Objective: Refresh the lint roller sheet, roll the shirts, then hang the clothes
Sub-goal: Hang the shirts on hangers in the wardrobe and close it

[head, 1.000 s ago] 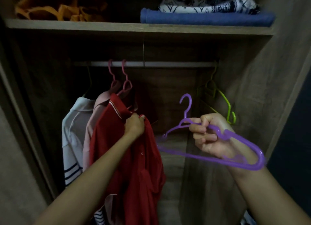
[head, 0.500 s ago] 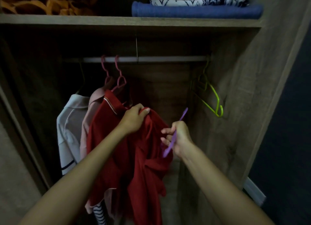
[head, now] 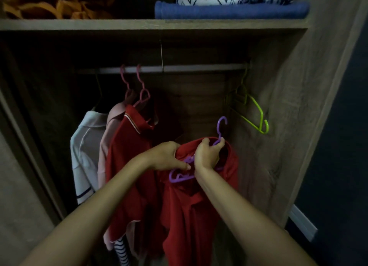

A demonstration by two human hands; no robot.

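Purple plastic hanger (head: 180, 177): sitting centre frame, partly inside the neck of the loose red shirt (head: 199, 206); its hook is poking up and out at centre right, its lower shoulder end is showing below the left hand; the rest is hidden in cloth.
Long axis: the hanger's bar is running from lower left to upper right, tilted, not level with the rail.
Rail: the pale metal closet rail (head: 189, 68) is lying above and behind both hands, well apart from the hook; the bare stretch is lying between the pink hanger hooks at upper left and the lime-green plastic hanger (head: 256, 118) at upper right.
Nearer hand: the right hand is sitting just under the hook, so I judge it is the one placed to lift hook to rail.
Left hand (head: 167, 156): fingers are curling round the shirt's collar edge, bunching it, with the fingertips touching the hanger's lower arm.
Right hand (head: 207, 156): fingers are wrapping the hanger's neck through or along the collar; how much cloth lies under the fingers I cannot tell.
Step, as judged: the hanger is going into the shirt, not yet seated; the far shoulder is hidden.
Neighbours: a second red polo shirt (head: 129, 156), a pink garment and a white polo are hanging at left of frame, the red one touching the held shirt.
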